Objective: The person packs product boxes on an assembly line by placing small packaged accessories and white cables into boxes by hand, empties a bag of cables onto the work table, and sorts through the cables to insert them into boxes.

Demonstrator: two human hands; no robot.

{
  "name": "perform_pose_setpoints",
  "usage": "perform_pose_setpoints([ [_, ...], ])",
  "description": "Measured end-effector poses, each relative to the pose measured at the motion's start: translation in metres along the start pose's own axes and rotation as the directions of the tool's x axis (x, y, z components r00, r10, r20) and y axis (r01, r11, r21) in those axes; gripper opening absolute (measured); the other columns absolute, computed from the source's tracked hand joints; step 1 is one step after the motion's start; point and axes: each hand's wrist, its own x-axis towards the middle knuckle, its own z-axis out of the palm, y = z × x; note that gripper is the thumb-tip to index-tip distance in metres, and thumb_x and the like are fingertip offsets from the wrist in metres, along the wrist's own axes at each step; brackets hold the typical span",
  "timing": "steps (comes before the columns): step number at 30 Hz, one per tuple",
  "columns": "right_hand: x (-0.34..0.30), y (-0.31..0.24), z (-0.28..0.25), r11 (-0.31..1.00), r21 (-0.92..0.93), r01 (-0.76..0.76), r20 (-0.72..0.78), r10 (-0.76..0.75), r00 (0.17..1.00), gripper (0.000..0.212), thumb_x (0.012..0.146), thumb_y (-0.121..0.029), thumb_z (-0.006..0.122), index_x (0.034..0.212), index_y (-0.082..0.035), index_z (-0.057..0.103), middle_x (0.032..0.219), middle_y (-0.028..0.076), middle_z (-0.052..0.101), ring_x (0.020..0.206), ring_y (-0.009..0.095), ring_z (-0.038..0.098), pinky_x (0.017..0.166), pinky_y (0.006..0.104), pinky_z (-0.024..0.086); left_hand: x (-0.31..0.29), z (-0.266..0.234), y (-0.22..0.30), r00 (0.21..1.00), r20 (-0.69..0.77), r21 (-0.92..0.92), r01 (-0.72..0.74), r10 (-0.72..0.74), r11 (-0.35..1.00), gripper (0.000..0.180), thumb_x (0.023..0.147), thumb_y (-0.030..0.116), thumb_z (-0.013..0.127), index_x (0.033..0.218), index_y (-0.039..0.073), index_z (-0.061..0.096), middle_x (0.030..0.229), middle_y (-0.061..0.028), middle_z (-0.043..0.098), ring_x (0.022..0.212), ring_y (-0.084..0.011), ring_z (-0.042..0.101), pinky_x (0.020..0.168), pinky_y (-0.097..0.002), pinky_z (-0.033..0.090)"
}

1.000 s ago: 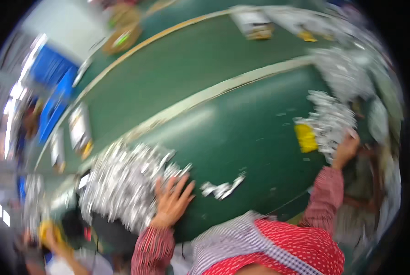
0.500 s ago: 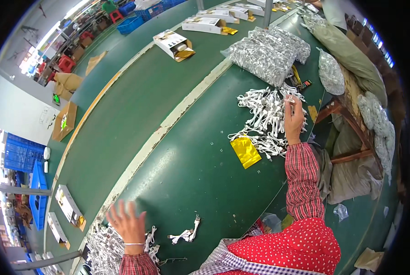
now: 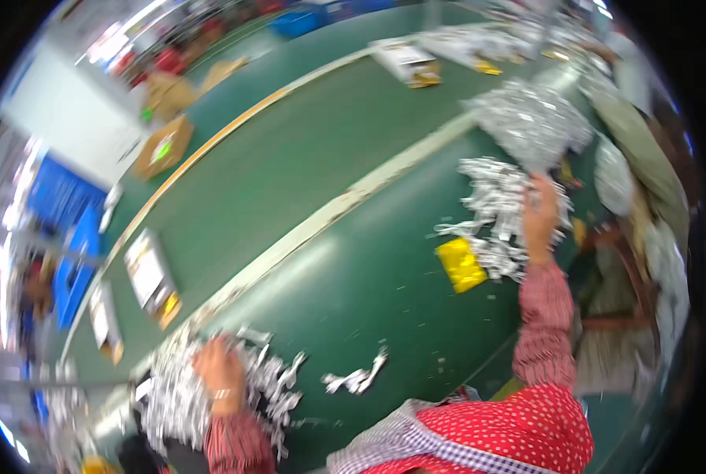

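My left hand (image 3: 220,371) rests on a pile of white cables (image 3: 167,395) at the lower left, its fingers pointing down into them; blur hides whether they grip any. My right hand (image 3: 540,213) reaches over another heap of white bundled cables (image 3: 497,193) at the right; its fingers are smeared by motion. Beside that heap lies a shiny yellow packet (image 3: 461,265). One loose cable bundle (image 3: 357,378) sits on the green table between my hands. Behind the right heap, a clear plastic bag (image 3: 530,118) looks full of more white cables.
A pale ledge (image 3: 329,207) divides my table from a green belt. Open white boxes (image 3: 150,272) stand along the belt at the left and far side, some with yellow packets showing. A wooden frame (image 3: 617,261) and sacks (image 3: 637,138) border the right side.
My left hand has gone from spread fingers above the left pile to down on the cables. My right hand remains at its heap. The whole view has shifted and blurred.
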Motion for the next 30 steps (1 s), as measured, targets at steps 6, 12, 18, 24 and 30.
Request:
perform_pose_setpoints([
  [6,0.025,-0.138,-0.036,0.868,0.395,-0.300,0.540,0.044,0.840,0.007,0.088,-0.008,0.060,0.093,-0.003,0.058,0.075,0.003,0.057,0.064,0.009,0.052,0.058,0.0241,0.042,0.008,0.008,0.028,0.941,-0.223,0.088,-0.241,0.255,0.966,0.012,0.073,0.010,0.065,0.083,0.012,0.058,0.095,-0.0016,0.058,0.095,-0.0208,0.055,0.101,-0.0525,0.027],
  [12,-0.019,-0.315,0.020,0.504,0.476,-0.721,0.860,-0.441,0.259,0.018,0.091,-0.024,0.056,0.096,-0.006,0.054,0.057,0.002,0.058,0.043,0.006,0.046,0.040,0.0215,0.034,-0.013,-0.029,0.033,0.920,-0.329,-0.080,-0.252,0.213,0.964,0.013,0.069,0.005,0.069,0.080,0.007,0.062,0.095,-0.0071,0.059,0.093,-0.0265,0.055,0.089,-0.0450,0.039],
  [18,-0.043,-0.457,0.106,0.276,0.183,-0.944,0.800,-0.599,-0.020,0.027,0.090,-0.025,0.058,0.082,0.001,0.058,0.057,0.004,0.056,0.039,0.006,0.041,0.035,0.0225,0.030,-0.032,-0.059,0.042,0.971,-0.214,-0.778,-0.107,-0.102,0.619,0.013,0.078,-0.007,0.066,0.088,-0.001,0.060,0.081,-0.0080,0.059,0.064,-0.0120,0.057,0.056,-0.0224,0.046],
  [24,-0.057,-0.536,0.171,0.090,0.031,-0.995,0.907,-0.421,-0.010,0.022,0.088,-0.015,0.058,0.075,0.003,0.057,0.061,0.007,0.056,0.042,0.008,0.044,0.036,0.0225,0.031,-0.035,-0.072,0.037,0.940,-0.340,-0.554,-0.229,0.034,0.800,0.020,0.073,-0.007,0.069,0.088,0.000,0.058,0.082,-0.0132,0.060,0.069,-0.0268,0.062,0.060,-0.0313,0.051],
  [30,-0.055,-0.523,0.186,-0.103,0.073,-0.992,0.835,-0.537,0.117,0.019,0.087,-0.009,0.058,0.089,0.010,0.057,0.084,0.012,0.063,0.075,0.017,0.065,0.065,0.0237,0.054,-0.002,-0.063,-0.052,0.909,-0.405,-0.222,-0.199,0.095,0.955,0.014,0.077,-0.006,0.061,0.084,0.002,0.053,0.079,-0.0134,0.054,0.067,-0.0302,0.058,0.057,-0.0369,0.049],
])
